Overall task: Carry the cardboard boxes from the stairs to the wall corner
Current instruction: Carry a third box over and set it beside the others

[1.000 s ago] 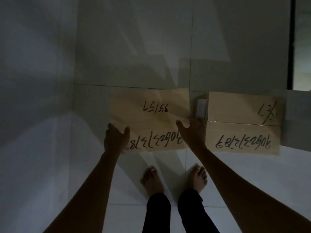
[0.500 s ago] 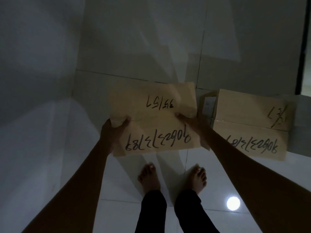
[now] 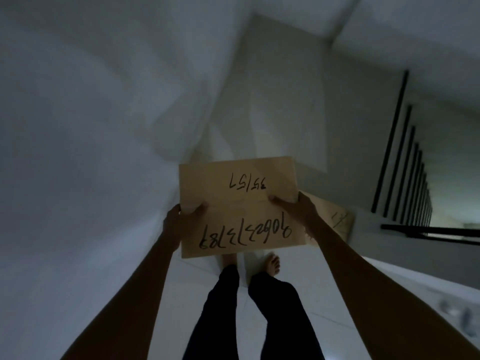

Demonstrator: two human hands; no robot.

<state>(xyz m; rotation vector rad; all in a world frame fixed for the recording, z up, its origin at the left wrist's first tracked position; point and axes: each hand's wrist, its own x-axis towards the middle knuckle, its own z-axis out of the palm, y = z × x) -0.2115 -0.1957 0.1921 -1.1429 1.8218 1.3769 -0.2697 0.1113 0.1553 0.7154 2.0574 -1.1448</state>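
- Our left hand (image 3: 181, 220) and right hand (image 3: 298, 207) are gripping opposite edges of a cardboard box (image 3: 240, 206).
- We are standing beside a second box (image 3: 335, 222), with a black railing (image 3: 405, 162) at right.

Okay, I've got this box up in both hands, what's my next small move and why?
Probably turn and step away toward the wall corner: the cardboard box is lifted clear, left hand and right hand gripping its sides, while the second box waits behind.

A matt tan cardboard box (image 3: 240, 203), hand-marked in black ink, is seen above a glossy, pale tiled floor (image 3: 363, 294). Dark railing bars (image 3: 389, 141) are shown against smooth, matt painted walls (image 3: 78, 126).
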